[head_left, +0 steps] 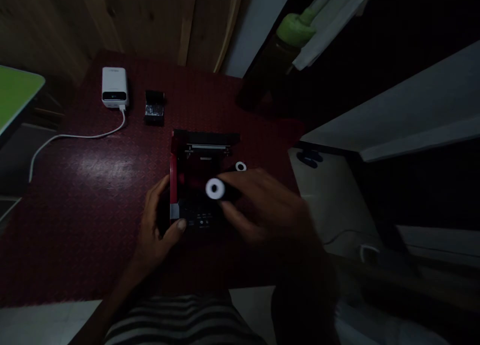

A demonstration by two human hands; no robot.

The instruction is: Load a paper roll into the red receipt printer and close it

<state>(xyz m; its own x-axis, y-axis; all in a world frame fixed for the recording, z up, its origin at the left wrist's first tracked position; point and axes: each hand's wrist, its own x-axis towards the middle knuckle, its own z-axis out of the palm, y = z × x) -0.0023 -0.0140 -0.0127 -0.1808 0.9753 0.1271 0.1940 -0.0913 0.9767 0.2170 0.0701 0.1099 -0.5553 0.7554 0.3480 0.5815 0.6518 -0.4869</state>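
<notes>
A small black and red printer (198, 185) lies on the dark red table (93, 195) with its lid open toward the far side. My left hand (159, 225) grips the printer's left near corner, thumb on its front edge. My right hand (262, 210), blurred by motion, holds a small white paper roll (215, 189) over the open compartment. A second small white ring (240, 167) lies just right of the printer.
A white power bank (114, 87) with a white cable (75, 135) stands at the far left, a small black block (154, 107) beside it. A green-topped bottle (296, 30) stands at the back right. A pale cabinet top (330, 195) adjoins the table's right edge.
</notes>
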